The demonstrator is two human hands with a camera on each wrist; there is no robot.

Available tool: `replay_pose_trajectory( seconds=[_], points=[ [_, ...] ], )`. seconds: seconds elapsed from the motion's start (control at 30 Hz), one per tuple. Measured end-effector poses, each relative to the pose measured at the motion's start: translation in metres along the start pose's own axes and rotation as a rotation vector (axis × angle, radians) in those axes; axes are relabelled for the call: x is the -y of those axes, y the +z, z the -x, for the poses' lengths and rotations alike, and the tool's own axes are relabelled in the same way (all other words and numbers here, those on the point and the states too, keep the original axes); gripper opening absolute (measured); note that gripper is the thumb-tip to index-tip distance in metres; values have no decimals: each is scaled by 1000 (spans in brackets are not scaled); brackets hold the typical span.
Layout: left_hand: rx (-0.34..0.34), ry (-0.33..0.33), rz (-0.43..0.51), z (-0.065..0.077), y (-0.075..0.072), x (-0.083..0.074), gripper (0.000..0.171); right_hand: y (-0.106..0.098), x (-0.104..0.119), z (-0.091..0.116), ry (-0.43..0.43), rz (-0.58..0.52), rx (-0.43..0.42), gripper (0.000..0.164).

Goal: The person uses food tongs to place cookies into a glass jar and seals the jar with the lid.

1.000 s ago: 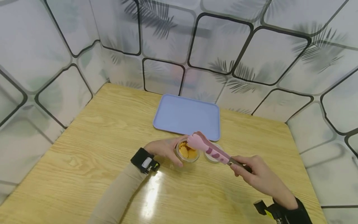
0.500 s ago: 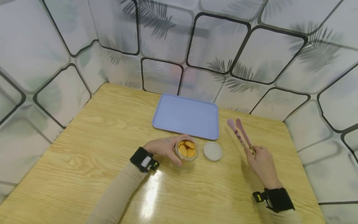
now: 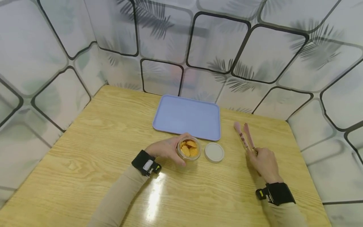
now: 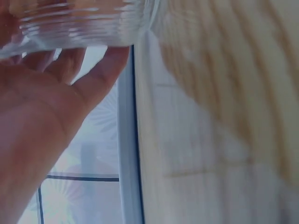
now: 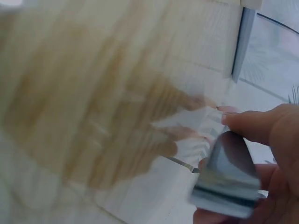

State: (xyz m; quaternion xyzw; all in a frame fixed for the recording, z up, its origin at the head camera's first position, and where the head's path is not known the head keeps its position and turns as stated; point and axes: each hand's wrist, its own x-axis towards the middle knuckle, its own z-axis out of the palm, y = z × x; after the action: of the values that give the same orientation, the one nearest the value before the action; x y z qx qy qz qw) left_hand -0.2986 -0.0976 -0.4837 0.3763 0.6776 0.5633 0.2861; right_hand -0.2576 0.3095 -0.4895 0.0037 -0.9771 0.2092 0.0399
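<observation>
In the head view my left hand (image 3: 167, 149) grips the side of a clear jar (image 3: 189, 159) that stands with its mouth up. Thin orange slices (image 3: 190, 148) fill much of it. The left wrist view shows the ribbed glass wall (image 4: 79, 23) against the fingers. To the right, my right hand (image 3: 264, 162) holds a pair of pink tongs (image 3: 248, 135) by the metal handle, low over the table. Their two arms point to the back, slightly spread, with nothing between them. The right wrist view has the metal handle (image 5: 229, 175) between thumb and fingers.
A round whitish lid (image 3: 214, 152) lies just right of the jar. Behind both is a blue rectangular tray (image 3: 187, 116), close to the patterned curtain (image 3: 161, 77) at the table's back edge. The wooden table (image 3: 113, 126) is glossy and reflects light.
The tongs moved from above the jar and lid out to the right, their arms now pointing to the back. The right hand shifted its grip, and the left stayed on the jar.
</observation>
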Motion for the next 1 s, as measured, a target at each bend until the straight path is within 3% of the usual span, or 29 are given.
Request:
replay_pose_trajectory(
  seconds=[0.07, 0.13, 0.23, 0.3, 0.37, 0.43, 0.6, 0.77, 0.9, 0.97, 1.0],
  points=[
    [-15, -3, -14, -2, 2, -1, 86, -1, 2, 3, 19, 12, 14, 46],
    [-25, -6, -17, -3, 4, -1, 85, 0, 6, 5, -21, 29, -30, 52],
    [-32, -14, -16, -3, 6, -1, 85, 6, 22, 5, -201, 7, -133, 72],
    [-40, -19, -24, -3, 7, -1, 85, 12, 38, 2, -365, 3, -169, 75],
    [-51, -19, -33, -3, 7, -2, 85, 17, 59, -1, -479, 6, -120, 76],
    [-61, -16, -40, -3, 7, -2, 86, 23, 78, -3, -529, 57, -40, 74],
    [-94, -35, -63, -2, 7, -3, 89, 39, 110, -10, -475, 170, 150, 72],
    [-85, -43, -54, -3, 9, -2, 91, 37, 118, -13, -434, 113, 201, 63],
    [-64, -32, -14, -4, 9, -2, 91, 20, 124, -12, -409, -48, 170, 59],
    [-60, -29, -6, -4, 8, -2, 91, 11, 129, -11, -399, -177, 155, 56],
    [-57, -28, -6, -4, 7, -2, 91, 17, 121, -16, -434, -267, 144, 54]
  ],
)
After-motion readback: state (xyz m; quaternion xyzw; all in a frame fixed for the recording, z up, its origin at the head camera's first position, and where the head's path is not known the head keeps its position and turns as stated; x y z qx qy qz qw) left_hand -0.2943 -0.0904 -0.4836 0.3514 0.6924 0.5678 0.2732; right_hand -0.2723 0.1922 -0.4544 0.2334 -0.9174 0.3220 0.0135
